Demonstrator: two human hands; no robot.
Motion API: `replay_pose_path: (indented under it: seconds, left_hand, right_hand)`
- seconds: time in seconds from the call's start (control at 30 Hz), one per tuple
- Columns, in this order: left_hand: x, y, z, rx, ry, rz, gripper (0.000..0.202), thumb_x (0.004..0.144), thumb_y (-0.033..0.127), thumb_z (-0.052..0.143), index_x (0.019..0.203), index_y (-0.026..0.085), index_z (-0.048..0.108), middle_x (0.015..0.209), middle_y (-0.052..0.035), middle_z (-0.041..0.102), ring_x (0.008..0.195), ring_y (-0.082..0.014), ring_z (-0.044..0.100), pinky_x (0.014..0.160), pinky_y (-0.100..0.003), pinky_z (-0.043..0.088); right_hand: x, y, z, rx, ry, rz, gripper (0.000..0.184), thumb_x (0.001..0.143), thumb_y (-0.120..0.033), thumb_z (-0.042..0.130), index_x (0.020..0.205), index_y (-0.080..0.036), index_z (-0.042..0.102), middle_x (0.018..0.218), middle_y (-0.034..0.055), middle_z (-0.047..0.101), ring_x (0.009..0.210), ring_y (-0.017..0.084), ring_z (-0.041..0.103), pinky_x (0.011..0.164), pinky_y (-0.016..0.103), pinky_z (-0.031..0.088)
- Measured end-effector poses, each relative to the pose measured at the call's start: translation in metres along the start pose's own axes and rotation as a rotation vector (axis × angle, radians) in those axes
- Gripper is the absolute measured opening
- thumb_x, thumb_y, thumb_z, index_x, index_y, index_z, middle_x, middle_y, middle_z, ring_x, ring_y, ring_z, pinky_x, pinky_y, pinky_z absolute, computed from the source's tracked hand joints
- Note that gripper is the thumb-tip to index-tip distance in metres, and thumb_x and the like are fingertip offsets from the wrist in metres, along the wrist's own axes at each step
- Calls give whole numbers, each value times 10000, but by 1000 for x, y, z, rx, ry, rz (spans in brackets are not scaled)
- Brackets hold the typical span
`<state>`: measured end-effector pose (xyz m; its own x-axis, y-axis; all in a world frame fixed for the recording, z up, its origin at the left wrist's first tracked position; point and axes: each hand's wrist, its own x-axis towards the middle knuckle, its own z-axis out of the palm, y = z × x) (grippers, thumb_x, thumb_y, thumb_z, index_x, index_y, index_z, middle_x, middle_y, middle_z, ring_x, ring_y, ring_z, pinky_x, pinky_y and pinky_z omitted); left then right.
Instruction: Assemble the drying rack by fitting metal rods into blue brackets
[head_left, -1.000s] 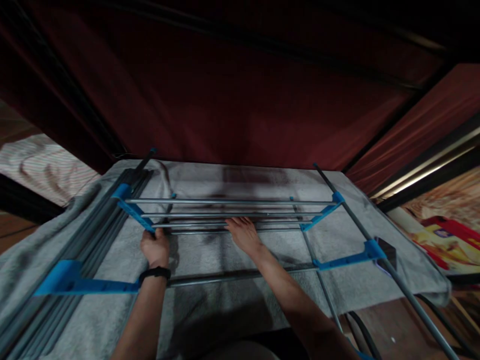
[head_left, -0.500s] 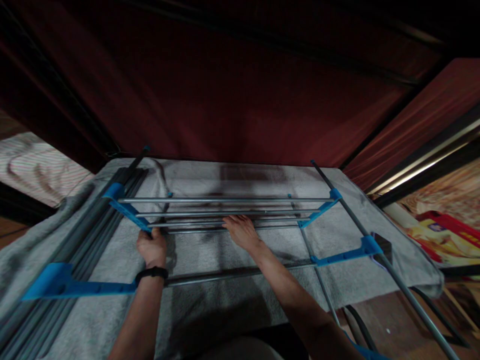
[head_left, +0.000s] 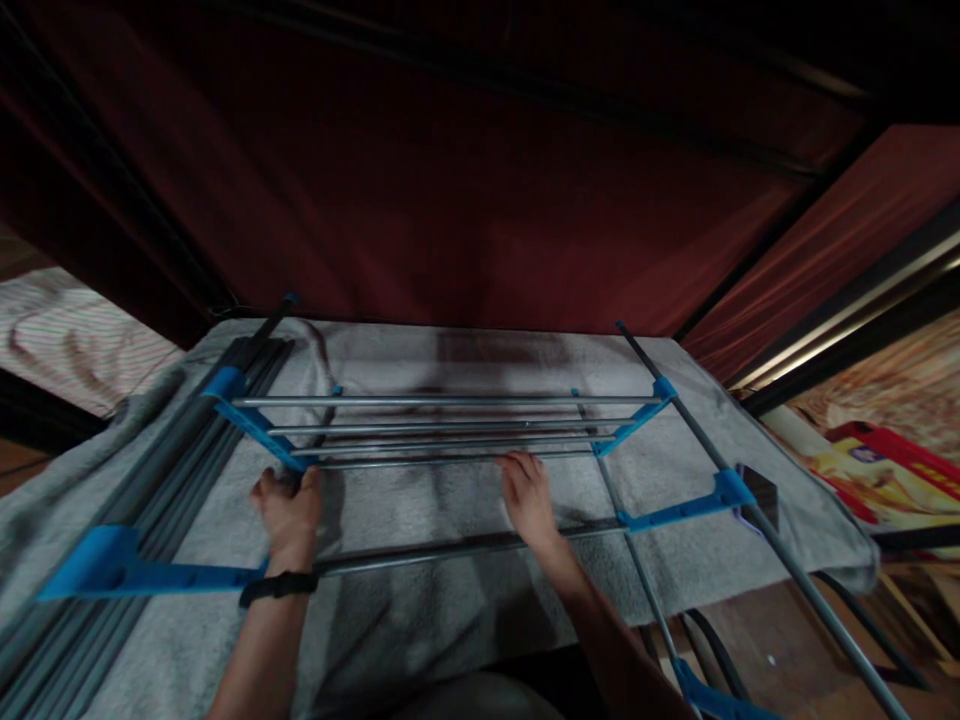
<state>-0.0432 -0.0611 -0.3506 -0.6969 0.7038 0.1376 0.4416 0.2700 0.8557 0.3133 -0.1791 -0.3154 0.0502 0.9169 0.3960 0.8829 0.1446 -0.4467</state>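
A rack of thin metal rods (head_left: 450, 425) between blue plastic side brackets lies across a grey towel (head_left: 420, 610). My left hand (head_left: 287, 508), with a black band on the wrist, is closed around the near end of the left blue bracket (head_left: 251, 425). My right hand (head_left: 527, 497) lies over the nearest rod with its fingers curled on it, right of the rack's middle. A lower rod (head_left: 457, 548) crosses under both wrists.
A bundle of grey rods (head_left: 150, 480) lies along the towel's left side with a loose blue bracket (head_left: 127, 568). A long pole with blue brackets (head_left: 720, 490) runs down the right. Dark red curtain (head_left: 465, 190) hangs behind. Colourful packaging (head_left: 885, 470) sits at the right.
My right hand has slid to the right along the nearest rod and pulled back a little. My left hand has shifted slightly left and nearer on the bracket.
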Motion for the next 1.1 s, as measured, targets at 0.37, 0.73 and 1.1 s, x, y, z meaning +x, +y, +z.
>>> replay_pose_path:
  seconds: [0.37, 0.73, 1.1]
  left_hand:
    - [-109, 40, 15, 54, -669, 919, 332, 983, 305, 494, 1245, 220, 680, 1258, -119, 696, 1167, -307, 636, 1057, -477, 508]
    - [-95, 74, 76, 416, -1026, 964, 332, 1000, 214, 552, 1275, 205, 737, 1189, -104, 784, 1098, -277, 741, 1005, -385, 542]
    - [-90, 66, 72, 290, -1041, 882, 342, 1001, 255, 538, 1261, 228, 759, 1226, -71, 778, 1147, -265, 735, 1054, -386, 539]
  right_hand:
    - [-38, 139, -46, -391, 101, 757, 475, 969, -231, 407, 1407, -73, 504, 1261, 217, 610, 1119, 291, 631, 980, 413, 490]
    - [-15, 163, -46, -379, -21, 828, 348, 989, -169, 429, 1287, -115, 601, 1108, 163, 684, 991, 223, 699, 855, 292, 492]
    - [-8, 162, -45, -349, -55, 843, 344, 993, -174, 452, 1266, -99, 645, 1058, 171, 711, 995, 230, 712, 839, 284, 487]
